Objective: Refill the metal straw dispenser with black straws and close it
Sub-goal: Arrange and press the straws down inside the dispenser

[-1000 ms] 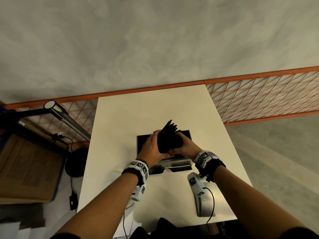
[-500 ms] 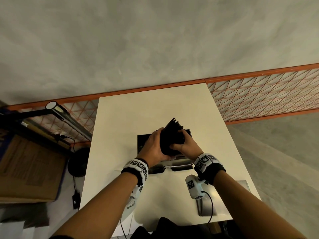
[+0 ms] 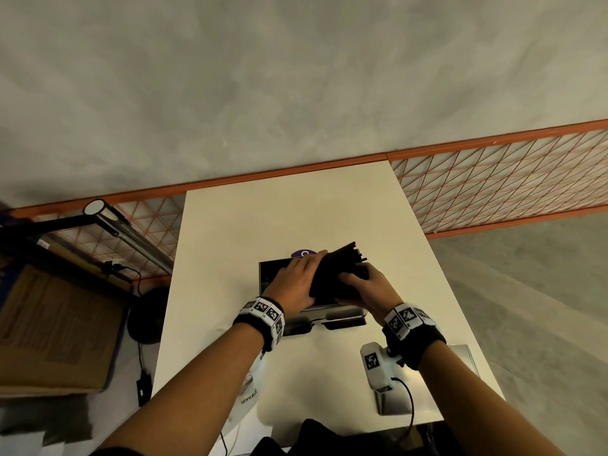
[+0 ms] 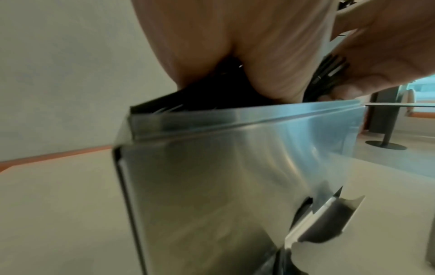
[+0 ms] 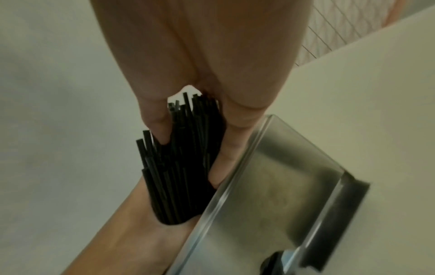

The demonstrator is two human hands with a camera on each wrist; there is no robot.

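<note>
The open metal straw dispenser (image 3: 273, 274) stands mid-table, its top uncovered; its steel front (image 4: 235, 176) fills the left wrist view and its side wall (image 5: 282, 176) shows in the right wrist view. A thick bundle of black straws (image 3: 332, 274) is tilted over the opening, upper ends pointing far right. My left hand (image 3: 296, 283) holds the bundle from the left, my right hand (image 3: 365, 287) grips it from the right. The straws (image 5: 181, 167) fan between my fingers above the box rim. Their lower ends are hidden inside the dispenser.
A flat metal lid (image 3: 460, 357) lies near the table's front right, under my right forearm. A purple sticker (image 3: 304, 253) lies behind the dispenser. An orange mesh railing (image 3: 493, 185) runs behind the table; a cardboard box (image 3: 56, 324) stands left.
The straw bundle has tipped further to the right and lower toward the dispenser opening. Both hands shifted with it, keeping their hold.
</note>
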